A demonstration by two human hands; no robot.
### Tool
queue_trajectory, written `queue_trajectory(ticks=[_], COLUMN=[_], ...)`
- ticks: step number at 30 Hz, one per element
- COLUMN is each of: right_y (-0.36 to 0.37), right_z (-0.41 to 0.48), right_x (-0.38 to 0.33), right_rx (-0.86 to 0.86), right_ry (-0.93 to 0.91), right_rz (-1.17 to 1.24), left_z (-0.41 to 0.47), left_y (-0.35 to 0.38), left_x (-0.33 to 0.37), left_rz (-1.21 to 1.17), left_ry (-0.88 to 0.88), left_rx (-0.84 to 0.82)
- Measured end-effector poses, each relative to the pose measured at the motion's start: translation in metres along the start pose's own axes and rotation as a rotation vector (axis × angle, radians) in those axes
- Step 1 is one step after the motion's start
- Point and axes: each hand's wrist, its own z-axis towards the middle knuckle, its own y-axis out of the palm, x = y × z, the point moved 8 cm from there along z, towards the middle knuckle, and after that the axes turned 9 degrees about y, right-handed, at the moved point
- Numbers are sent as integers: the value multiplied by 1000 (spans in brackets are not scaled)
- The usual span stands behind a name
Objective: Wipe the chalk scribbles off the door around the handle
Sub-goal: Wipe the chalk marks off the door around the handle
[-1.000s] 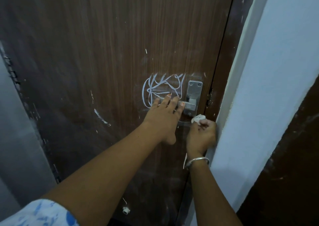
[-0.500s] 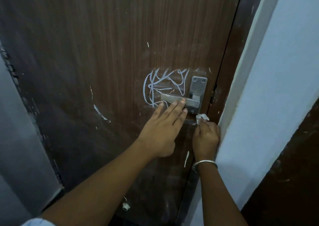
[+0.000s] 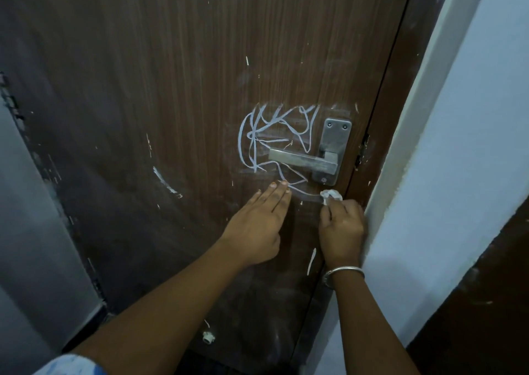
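door (image 3: 171, 88) brown wood-grain veneer, matt w/ scuffs & pale scratches, handle (image 3: 297, 161) brushed metal, dull sheen, chalk scribbles (image 3: 272, 139) white & powdery, wad (image 3: 330, 195) white crumpled cloth or paper, bangle (image 3: 345, 269) shiny metal, wall (image 3: 472, 117) matt paint, smooth

Pale blue wall (image 3: 472, 103), dim light

Dim, soft, wide-angle edge bowing
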Motion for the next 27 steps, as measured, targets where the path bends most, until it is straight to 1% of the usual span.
queue_trajectory(ticks=[2,3,4,6,7,8,9,10,12,13,14,16,18,19,20,21,24,25,26,27], right_y=[8,11,12,6,1,-3,-4,-2,10,16,19,20,14,12,13,16,27,29,29,28], right_z=[-8,-12,-13,-7,-3,1,3,3,-5,-11,-13,-11,-5,-2,1,1,-8,-11,-12,-11], right_x=[-9,-11,-10,-2,3,5,3,-2,-15,-18,-18,-13,-7,-8,-13,-21,-39,-38,-33,-27], right_rx=[-93,-127,-140,-96,-44,5,25,11,-81,-132,-165,-155,-72,-35,-28,-47,-144,-170,-182,-177], right_ry=[-128,-156,-141,9,88,126,114,59,-100,-148,-155,-65,71,102,93,45,-175,-192,-161,-92], right_rz=[-57,-73,-67,6,58,96,107,89,16,-4,-11,24,107,137,143,120,-3,-19,-15,7], left_z=[1,2,2,1,0,-2,-3,-5,-5,-5,-5,-6,-9,-11,-12,-13,-13,-13,-14,-15], left_y=[3,4,5,7,9,11,12,13,13,13,13,13,13,13,13,13,10,9,8,7], left_x=[-2,-3,-4,-6,-8,-10,-13,-14,-18,-19,-20,-21,-23,-24,-25,-27,-32,-33,-34,-35], left_rz=[-15,-27,-39,-55,-57,-57,-60,-68,-85,-92,-98,-101,-93,-84,-76,-70,-75,-82,-86,-86], left_ry=[-13,-22,-32,-39,-39,-40,-42,-48,-64,-72,-77,-83,-83,-84,-86,-91,-117,-123,-125,-124], left_rx=[-3,0,8,11,9,5,-4,-16,-29,-31,-29,-23,-30,-35,-42,-50,-60,-56,-50,-44])
